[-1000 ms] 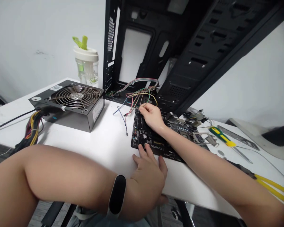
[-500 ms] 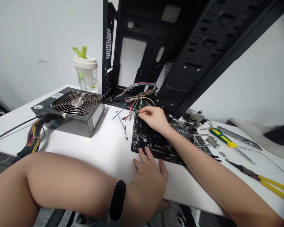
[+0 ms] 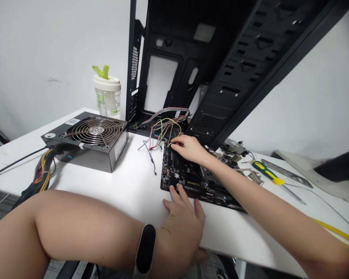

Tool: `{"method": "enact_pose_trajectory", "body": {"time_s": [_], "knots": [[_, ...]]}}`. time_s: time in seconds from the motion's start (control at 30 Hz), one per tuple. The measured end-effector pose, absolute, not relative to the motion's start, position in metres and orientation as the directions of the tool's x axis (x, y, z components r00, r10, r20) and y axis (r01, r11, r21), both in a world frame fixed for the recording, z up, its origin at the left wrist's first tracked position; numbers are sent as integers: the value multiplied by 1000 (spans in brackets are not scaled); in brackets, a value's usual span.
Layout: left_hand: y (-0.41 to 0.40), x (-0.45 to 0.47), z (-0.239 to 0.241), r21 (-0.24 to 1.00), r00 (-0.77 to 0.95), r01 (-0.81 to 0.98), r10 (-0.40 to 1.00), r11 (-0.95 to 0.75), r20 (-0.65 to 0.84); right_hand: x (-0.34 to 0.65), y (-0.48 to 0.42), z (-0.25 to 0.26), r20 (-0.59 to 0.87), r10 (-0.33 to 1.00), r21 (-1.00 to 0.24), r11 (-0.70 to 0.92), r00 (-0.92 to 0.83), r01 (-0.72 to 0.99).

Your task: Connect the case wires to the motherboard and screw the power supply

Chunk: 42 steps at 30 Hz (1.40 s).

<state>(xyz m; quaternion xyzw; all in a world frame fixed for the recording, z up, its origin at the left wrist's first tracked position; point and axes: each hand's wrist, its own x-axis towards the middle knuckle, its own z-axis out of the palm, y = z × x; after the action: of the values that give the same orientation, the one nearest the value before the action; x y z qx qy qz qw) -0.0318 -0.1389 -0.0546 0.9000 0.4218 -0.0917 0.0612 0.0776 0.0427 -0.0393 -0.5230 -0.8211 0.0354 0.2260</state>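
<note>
A black motherboard with gold lettering lies flat on the white table. My right hand is closed in a pinch at its far left corner. A thin wire from a bundle of coloured wires curves down to the fingertips, which hide its end. My left hand has its fingers spread, the tips resting on the motherboard's near edge. A dark band is on that wrist. Loose wire ends with small black plugs hang on the table left of the board.
A black computer case stands tilted behind the board. At left is a power supply with thick cables, and a lidded cup behind it. On the right lie a screwdriver, a metal plate and yellow handles partly behind my arm.
The view has shifted slightly. My right hand stays at the board's corner, while the yellow and green wires above it have bent into a different shape. My left hand stays put.
</note>
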Motion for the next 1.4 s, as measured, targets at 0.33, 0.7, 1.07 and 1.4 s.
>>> {"method": "enact_pose_trajectory", "body": {"time_s": [0.33, 0.7, 1.07, 1.4], "knots": [[-140, -31, -58, 7, 629, 766, 746, -643, -219, 51, 43, -65, 413, 889, -453, 388, -197, 802], [-138, -33, -55, -27, 639, 748, 730, -664, -241, 47, 43, -71, 457, 876, -488, 395, -158, 778], [-139, -31, -57, -54, 645, 741, 731, -670, -223, 47, 42, -65, 392, 898, -516, 396, -202, 760], [-140, -34, -62, -85, 677, 714, 716, -695, -173, 71, 51, -36, 305, 935, -523, 322, -180, 789]]}}
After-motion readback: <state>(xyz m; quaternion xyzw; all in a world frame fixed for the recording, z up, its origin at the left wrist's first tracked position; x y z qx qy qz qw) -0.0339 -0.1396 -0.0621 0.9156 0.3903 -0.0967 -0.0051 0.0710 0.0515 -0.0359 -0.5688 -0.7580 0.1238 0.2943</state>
